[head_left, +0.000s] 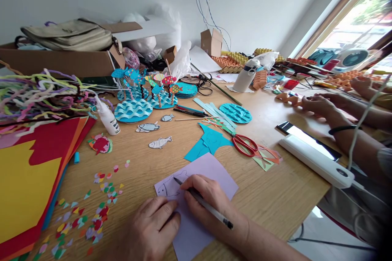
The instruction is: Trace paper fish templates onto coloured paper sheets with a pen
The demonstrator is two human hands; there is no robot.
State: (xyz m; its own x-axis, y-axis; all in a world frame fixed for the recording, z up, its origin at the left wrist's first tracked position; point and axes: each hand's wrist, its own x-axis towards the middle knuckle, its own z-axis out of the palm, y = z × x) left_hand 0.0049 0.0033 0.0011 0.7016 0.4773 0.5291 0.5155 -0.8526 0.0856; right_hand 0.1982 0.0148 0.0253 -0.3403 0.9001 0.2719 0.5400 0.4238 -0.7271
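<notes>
A purple sheet of paper (pixel 211 171) lies on the wooden table, with a fish outline (pixel 170 186) drawn near its upper left corner. My right hand (pixel 211 197) grips a black pen (pixel 208 206), its tip on the fish's upper edge. Resting flat on the paper's lower left side, my left hand (pixel 156 222) has its fingers a little apart and holds nothing. Just beyond the sheet are blue paper pieces (pixel 208 140) and red-handled scissors (pixel 245 146). Grey paper fish (pixel 160 142) lie farther back, near a white glue bottle (pixel 107 116).
Coloured paper sheets (pixel 27 187) and scattered confetti (pixel 99 220) are at left. Blue wave discs (pixel 133 110) with fish on stems stand behind. A white device (pixel 317 161) and phone (pixel 309 140) lie at right, near another person's hands (pixel 321 106).
</notes>
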